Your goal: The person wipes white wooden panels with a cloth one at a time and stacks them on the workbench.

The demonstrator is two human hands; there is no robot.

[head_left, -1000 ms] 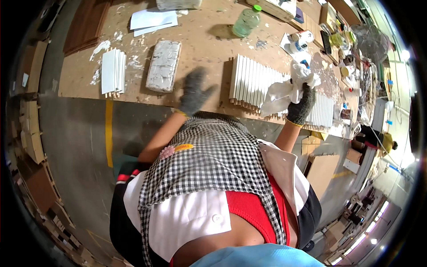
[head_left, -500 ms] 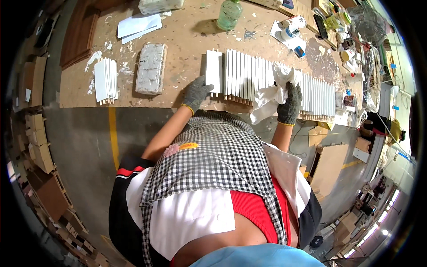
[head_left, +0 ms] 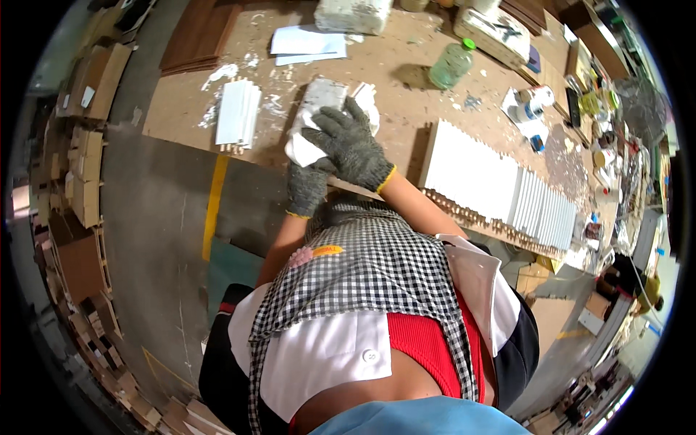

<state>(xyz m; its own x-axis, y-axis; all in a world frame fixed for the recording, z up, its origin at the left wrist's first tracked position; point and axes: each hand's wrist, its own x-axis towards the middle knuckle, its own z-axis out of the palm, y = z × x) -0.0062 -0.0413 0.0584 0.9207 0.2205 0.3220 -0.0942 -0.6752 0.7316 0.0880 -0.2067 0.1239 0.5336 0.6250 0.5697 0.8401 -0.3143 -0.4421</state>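
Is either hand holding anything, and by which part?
The right hand lies spread across the middle of the white cloth, not visibly gripping; whether the left hand grips anything is hidden.

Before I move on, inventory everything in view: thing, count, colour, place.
Workbench: 1, brown, across the top
Strip stack: several pieces, white, near left edge
Strip row: many pieces, white, right side
Front block: 1, whitish, left of centre, partly covered
Cloth: 1, white, over front block
Rear blocks: 2, whitish, back
Sheets: 2, white, back left
Boards: stack, brown, far left corner
Bottle: 1, clear green, behind strip row
Containers: several, mixed, right end
Floor stripe: 1, yellow, left floor
Apron: 1, black-and-white check, torso
Left hand: 1, grey glove, bench's near edge
Right hand: 1, grey glove, spread on cloth
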